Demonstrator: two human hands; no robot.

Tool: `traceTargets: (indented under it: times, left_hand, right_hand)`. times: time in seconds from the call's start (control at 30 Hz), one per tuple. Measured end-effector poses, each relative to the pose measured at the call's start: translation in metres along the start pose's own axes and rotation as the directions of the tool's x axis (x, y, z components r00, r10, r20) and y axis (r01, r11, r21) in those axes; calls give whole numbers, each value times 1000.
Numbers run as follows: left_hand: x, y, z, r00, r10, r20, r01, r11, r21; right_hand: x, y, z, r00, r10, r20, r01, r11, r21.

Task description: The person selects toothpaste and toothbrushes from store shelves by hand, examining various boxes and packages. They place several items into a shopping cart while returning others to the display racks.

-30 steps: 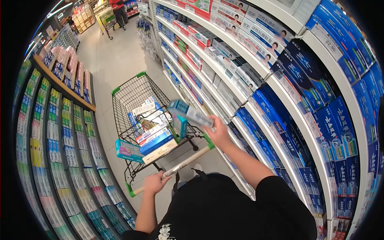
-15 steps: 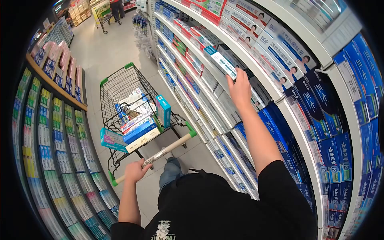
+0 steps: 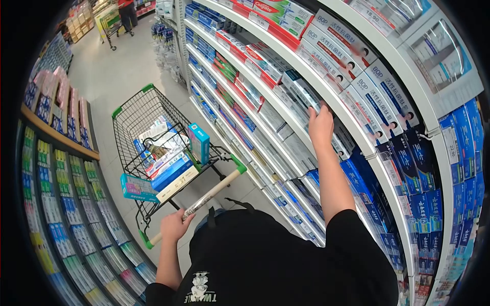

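My left hand (image 3: 174, 224) is wrapped round the pale handle (image 3: 209, 196) of a black wire shopping cart (image 3: 133, 109) with green corners. At the right, my right hand (image 3: 321, 127) reaches into a shelf, its thumb and fingers closed about the near end of a toothpaste box (image 3: 298, 87). That box lies in a row of similar dark and silver cartons; the hand partly hides it. In the cart lie a blue box (image 3: 173, 171), a cream box (image 3: 178, 186) and other packages. Teal boxes sit at its near corners, one at the right (image 3: 199, 143), one at the left (image 3: 138, 187).
Shelves of toothpaste curve along my right, with white BOP boxes (image 3: 375, 94) and Colgate boxes (image 3: 286, 15) above. A rack of toothbrush packs (image 3: 76, 209) lines my left. Down the tiled aisle (image 3: 109, 71), a person (image 3: 126, 13) stands by another cart (image 3: 108, 23).
My right hand has lowered the white-and-teal toothpaste box from above the shelf into the row of cartons. My left hand stays on the cart handle. The view has shifted slightly.
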State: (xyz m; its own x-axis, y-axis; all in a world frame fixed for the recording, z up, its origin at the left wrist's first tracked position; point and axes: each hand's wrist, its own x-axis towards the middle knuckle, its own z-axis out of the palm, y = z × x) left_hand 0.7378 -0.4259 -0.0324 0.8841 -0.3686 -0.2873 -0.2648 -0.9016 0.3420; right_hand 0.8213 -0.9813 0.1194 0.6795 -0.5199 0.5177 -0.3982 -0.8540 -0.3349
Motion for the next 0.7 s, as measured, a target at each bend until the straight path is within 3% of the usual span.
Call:
traceTargets:
  times: [0.23,0.33,0.43,0.53,0.63,0.7]
  left_hand:
    - [27,-21,-16,999,39,4,-39,999,-13]
    - [36,-29,-17,999,49,-4,-50,999,-13]
    - [40,-34,-22,999,44,4,-44,999,-26]
    - [47,-36,-28,999,45,2,-44,999,-25]
    - [50,-39,-30,998,51,22,-51,999,-2]
    - [52,-41,-32,998,55,25,-55,998,8]
  right_hand:
    - [2,-12,10,999,-32,-11,30,981,-194]
    - [3,-22,2,995,54,83,-23,941,-337]
    - [10,-20,5,995,-6,102,50,901,-432]
    - [31,-45,0,913,265,310,-165,936,-312]
    - [47,-17,37,982,65,176,19,900,-435]
    - [66,-9,39,934,110,339,48,904,-424]
